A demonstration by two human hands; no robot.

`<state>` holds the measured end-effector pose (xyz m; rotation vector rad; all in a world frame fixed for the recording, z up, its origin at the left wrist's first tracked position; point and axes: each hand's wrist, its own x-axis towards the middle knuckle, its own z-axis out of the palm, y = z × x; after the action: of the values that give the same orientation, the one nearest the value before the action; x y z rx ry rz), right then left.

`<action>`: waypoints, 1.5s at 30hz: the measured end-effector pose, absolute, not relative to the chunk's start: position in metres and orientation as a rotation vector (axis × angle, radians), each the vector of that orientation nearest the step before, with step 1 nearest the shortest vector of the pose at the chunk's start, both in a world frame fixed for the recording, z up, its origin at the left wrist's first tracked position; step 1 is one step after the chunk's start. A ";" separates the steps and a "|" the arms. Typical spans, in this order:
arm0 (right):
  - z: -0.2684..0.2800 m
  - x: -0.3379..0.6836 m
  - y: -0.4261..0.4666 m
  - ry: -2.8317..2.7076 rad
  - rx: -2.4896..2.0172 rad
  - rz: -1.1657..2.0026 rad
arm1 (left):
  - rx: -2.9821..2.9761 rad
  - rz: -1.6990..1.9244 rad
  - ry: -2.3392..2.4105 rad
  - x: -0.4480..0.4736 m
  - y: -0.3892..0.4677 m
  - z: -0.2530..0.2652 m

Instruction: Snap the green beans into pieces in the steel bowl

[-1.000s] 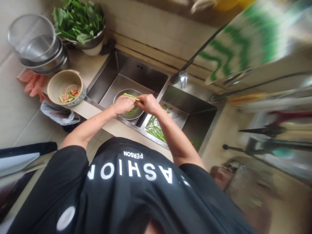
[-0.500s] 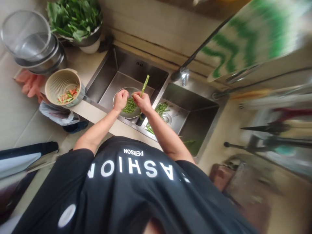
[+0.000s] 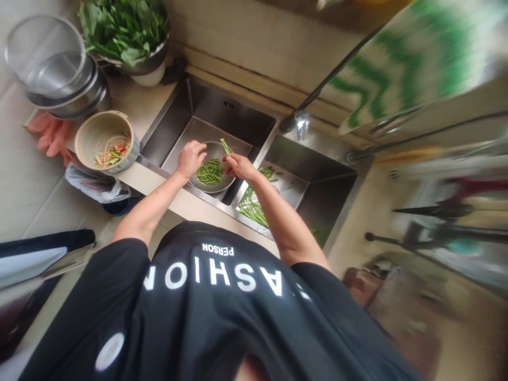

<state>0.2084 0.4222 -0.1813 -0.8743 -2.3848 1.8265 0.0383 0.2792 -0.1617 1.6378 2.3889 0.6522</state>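
Between the thumb and fingers of my right hand [image 3: 241, 166] is a green vegetable stem [image 3: 225, 145], its pale end pointing up and away from me. My left hand [image 3: 191, 160] hovers over the left rim of a round bowl [image 3: 227, 186], fingers bent and a little apart, with nothing visible in them. Short cut-off stem pieces [image 3: 210, 172] lie heaped in the bowl, which sits in the left sink basin. Longer green stems [image 3: 254, 211] lie in the right basin, partly hidden behind my right forearm.
Left of the sink stands a beige strainer basket [image 3: 103, 132] with red and green scraps. Behind it are stacked metal bowls [image 3: 75, 100] and a bowl of leafy greens [image 3: 125, 32]. The faucet [image 3: 301, 126] rises behind the basins; a striped green-white cloth [image 3: 400, 63] hangs at right.
My hands have drawn apart; the left moved slightly left and its fingers loosened. Less of the stem shows above my right hand, which shifted right and lower.
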 end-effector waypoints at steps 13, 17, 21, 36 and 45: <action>-0.124 0.222 0.422 -2.610 -0.451 1.656 | 2.016 0.349 2.161 0.074 0.288 -0.111; -0.122 0.218 0.423 -2.508 -0.519 1.511 | 1.983 0.316 2.180 0.072 0.285 -0.106; -0.126 0.221 0.424 -2.361 -0.452 1.753 | 1.948 0.303 2.157 0.069 0.282 -0.106; -0.107 0.213 0.403 -2.905 -0.533 0.998 | 2.063 0.288 2.232 0.086 0.281 -0.115; -0.133 0.206 0.397 -1.968 -0.810 2.042 | 1.866 0.500 2.361 0.087 0.283 -0.108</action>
<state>0.2062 0.3967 -0.1331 -0.8096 -1.9676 2.0418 0.0874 0.2829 -0.1081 1.8664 2.3608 0.4997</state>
